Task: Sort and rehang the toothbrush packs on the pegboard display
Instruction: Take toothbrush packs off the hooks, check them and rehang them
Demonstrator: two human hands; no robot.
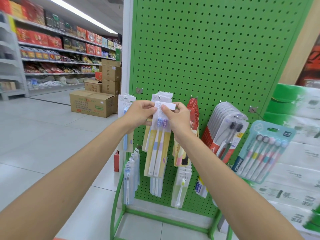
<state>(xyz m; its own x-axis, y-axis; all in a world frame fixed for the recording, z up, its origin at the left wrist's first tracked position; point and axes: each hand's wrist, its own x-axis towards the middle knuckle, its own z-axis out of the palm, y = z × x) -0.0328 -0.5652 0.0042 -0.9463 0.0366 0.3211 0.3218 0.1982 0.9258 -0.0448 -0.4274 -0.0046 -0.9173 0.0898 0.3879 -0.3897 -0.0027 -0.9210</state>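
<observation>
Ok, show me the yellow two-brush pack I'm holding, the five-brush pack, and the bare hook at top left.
yellow two-brush pack (pixel 151 141), head view, yellow card left of the handles.
five-brush pack (pixel 259 153), head view, the brush handles.
bare hook (pixel 139 90), head view, its front tip.

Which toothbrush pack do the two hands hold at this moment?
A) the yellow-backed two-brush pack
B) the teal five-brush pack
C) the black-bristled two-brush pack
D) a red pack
A: the left hand and the right hand both pinch the white header card of the yellow-backed two-brush pack, held up in front of the green pegboard.
</observation>
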